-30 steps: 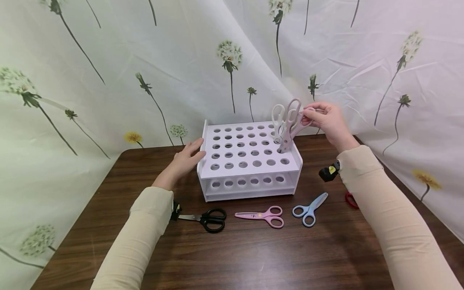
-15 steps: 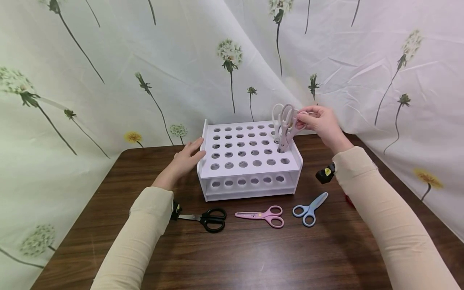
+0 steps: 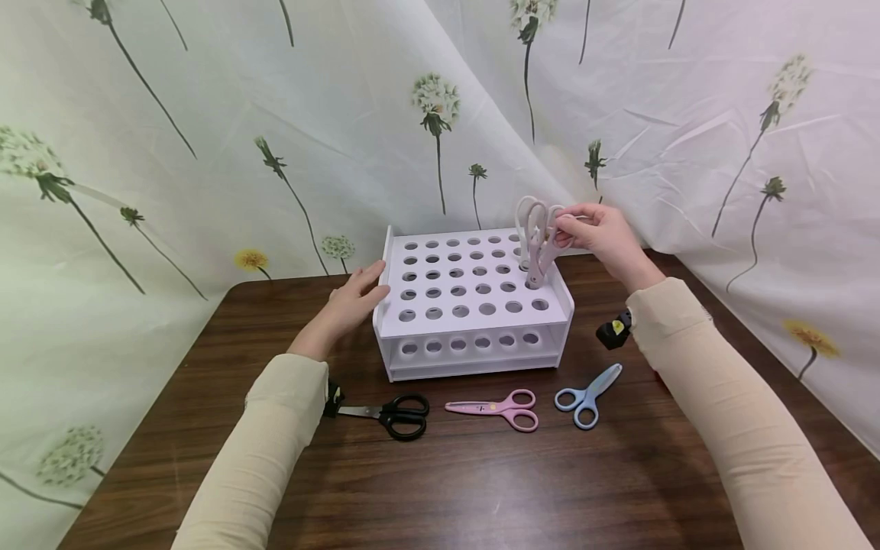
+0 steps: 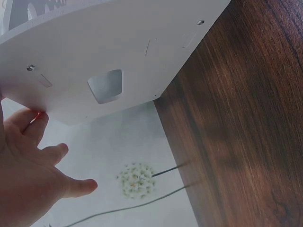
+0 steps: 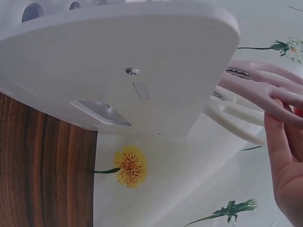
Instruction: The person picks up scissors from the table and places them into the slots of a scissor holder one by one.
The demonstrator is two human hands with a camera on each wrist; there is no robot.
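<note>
A white rack (image 3: pixel 440 324) with rows of round holes stands on the wooden table. My left hand (image 3: pixel 349 304) rests its fingers on the rack's left end; in the left wrist view this hand (image 4: pixel 35 165) shows the thumb spread apart. My right hand (image 3: pixel 603 233) pinches a handle loop of pale pink scissors (image 3: pixel 538 269), whose blades point down into a hole on the rack's right side. The handles of these scissors (image 5: pixel 258 92) spread apart in the right wrist view. Just behind them, white scissors (image 3: pixel 520 229) stand in another hole.
In front of the rack lie black-handled scissors (image 3: pixel 406 418), pink scissors (image 3: pixel 493 409) and light blue scissors (image 3: pixel 587 399). A red thing is mostly hidden under the right sleeve (image 3: pixel 694 359). A flower-printed cloth (image 3: pixel 344 114) hangs behind the table.
My right hand has moved left and slightly down with the pale pink scissors, which sit lower in the hole, their handles closer together. My left hand has stayed on the rack.
</note>
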